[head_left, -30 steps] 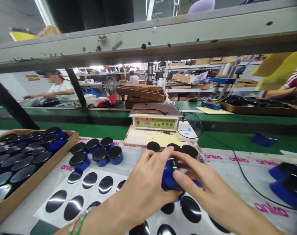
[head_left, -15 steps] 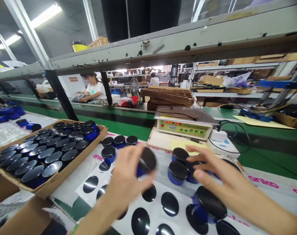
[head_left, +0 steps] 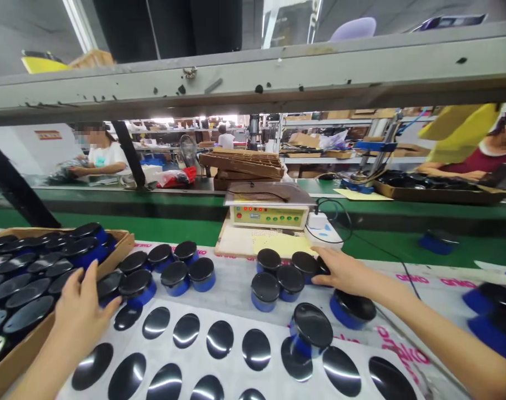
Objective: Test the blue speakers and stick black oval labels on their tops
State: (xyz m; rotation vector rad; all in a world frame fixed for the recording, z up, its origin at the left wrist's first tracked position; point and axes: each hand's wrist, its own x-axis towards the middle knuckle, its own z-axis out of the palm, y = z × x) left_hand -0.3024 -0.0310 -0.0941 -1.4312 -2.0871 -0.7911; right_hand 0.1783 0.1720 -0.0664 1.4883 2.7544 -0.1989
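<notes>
Five black-topped blue cups stand close together on the white printed mat, and the rightmost one is half hidden under the fingers of the right hand. This hand lies low, with its long axis running across the mat and its fingers pointing to the left. It is much nearer to the group than the other hand, and it seems to touch that cup, but from here I cannot tell if it really grips. Near its wrist, a tilted cup stands apart from the group, and another tilted cup rests on a glossy black oval. Many such ovals lie in rows on a white sheet. The left hand is well apart on the other side, open, with its thumb reaching just beside a cup. Behind this hand, a cardboard tray holds many black discs packed closely, some with blue bases showing. Farther on, an electronic control box stands on a pale board.
</notes>
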